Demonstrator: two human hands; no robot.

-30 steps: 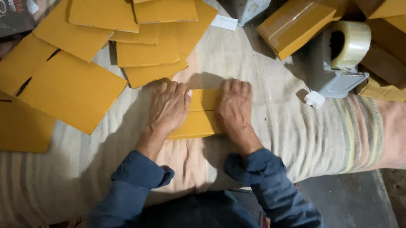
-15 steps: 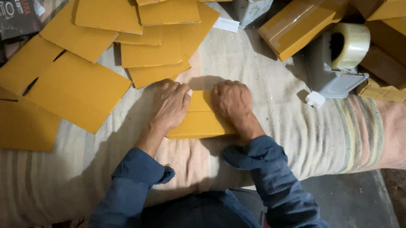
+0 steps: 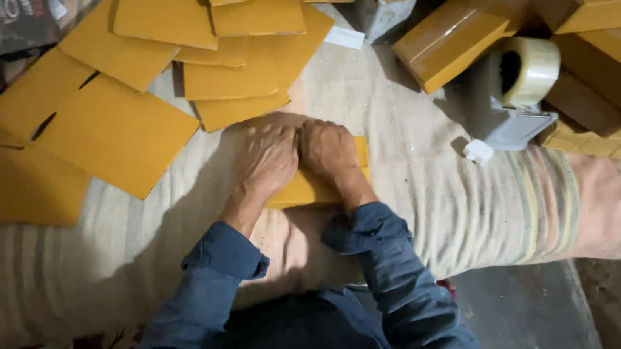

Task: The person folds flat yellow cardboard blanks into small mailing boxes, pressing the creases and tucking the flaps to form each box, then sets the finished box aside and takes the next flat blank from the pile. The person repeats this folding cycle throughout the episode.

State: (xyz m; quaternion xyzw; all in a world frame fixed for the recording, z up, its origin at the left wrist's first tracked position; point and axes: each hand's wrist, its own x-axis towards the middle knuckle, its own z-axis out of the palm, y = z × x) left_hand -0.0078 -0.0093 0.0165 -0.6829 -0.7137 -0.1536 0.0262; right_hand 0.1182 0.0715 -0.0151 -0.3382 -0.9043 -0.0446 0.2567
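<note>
Both of my hands press flat on a small yellow cardboard piece (image 3: 307, 191) lying on a pale striped cloth (image 3: 429, 201). My left hand (image 3: 266, 159) covers its left part and my right hand (image 3: 329, 152) its right part. The two hands touch each other side by side. Only the near edge and right corner of the piece show; the rest is hidden under my hands. My sleeves are blue.
Several flat yellow cardboard sheets (image 3: 121, 133) lie overlapping to the left and behind. A grey tape dispenser (image 3: 512, 95) with a tape roll stands at the right. Taped brown boxes (image 3: 457, 33) crowd the back right. Dark packets (image 3: 8, 5) lie at the far left.
My two hands have slid together over the cardboard piece until they touch. The view has shifted slightly.
</note>
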